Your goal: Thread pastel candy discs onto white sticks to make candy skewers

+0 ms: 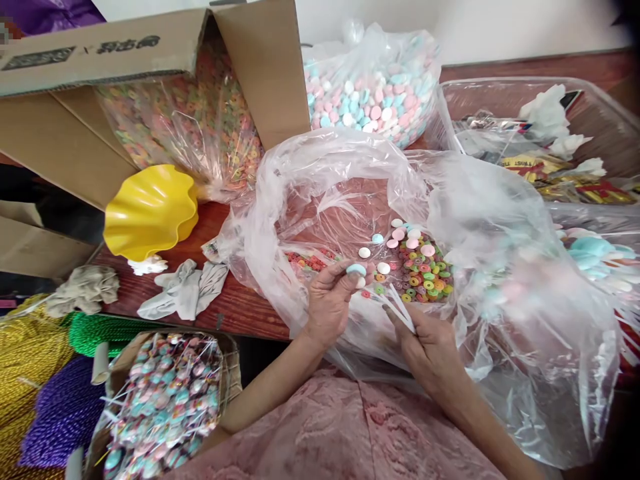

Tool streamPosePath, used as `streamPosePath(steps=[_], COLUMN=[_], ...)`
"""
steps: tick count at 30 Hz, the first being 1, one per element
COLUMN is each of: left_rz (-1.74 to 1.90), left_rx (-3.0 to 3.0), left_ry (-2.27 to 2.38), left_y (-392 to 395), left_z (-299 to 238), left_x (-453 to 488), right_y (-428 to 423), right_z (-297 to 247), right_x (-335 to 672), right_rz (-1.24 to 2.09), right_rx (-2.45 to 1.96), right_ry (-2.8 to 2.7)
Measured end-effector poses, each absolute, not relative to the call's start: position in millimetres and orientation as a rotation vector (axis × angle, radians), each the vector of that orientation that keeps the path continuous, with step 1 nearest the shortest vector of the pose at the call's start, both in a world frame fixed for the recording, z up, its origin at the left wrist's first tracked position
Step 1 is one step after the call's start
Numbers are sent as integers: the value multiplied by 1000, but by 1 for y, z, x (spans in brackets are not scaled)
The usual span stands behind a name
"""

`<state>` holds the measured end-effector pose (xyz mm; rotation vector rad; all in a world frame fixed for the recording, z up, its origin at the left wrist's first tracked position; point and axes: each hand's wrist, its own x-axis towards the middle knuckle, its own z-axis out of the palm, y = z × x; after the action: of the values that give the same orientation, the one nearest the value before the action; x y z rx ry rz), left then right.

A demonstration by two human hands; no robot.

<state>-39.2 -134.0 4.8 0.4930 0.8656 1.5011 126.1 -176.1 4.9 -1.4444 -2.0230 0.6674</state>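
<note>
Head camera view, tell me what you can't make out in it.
- Ends of the white sticks, head view: the right hand's fingers cover them.
- Underside of the blue piece, head view: hidden by the left hand's grip.
- Pastel pieces at right, head view: blurred by plastic film.
- Purple item, head view: cut off by the top edge.

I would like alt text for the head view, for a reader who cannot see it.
A person's left hand pinches a pale blue disc and the right hand holds white sticks, over an opened clear plastic bag with small coloured rings and pastel discs. To the left is a yellow wavy bowl; behind, a bag of pastel pieces.
</note>
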Motion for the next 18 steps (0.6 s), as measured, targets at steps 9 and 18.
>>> streamPosePath(steps=[9, 18], left_rz=[1494, 1511], left_rx=[221, 387], left_ry=[671, 708], left_y=[-134, -136], left_z=[27, 25], left_x=[-41, -41], right_y=[-187, -183], right_z=[-22, -9], right_x=[105, 109], right_rz=[909, 748], right_rx=[-1366, -1240], right_ry=[-1739, -1816])
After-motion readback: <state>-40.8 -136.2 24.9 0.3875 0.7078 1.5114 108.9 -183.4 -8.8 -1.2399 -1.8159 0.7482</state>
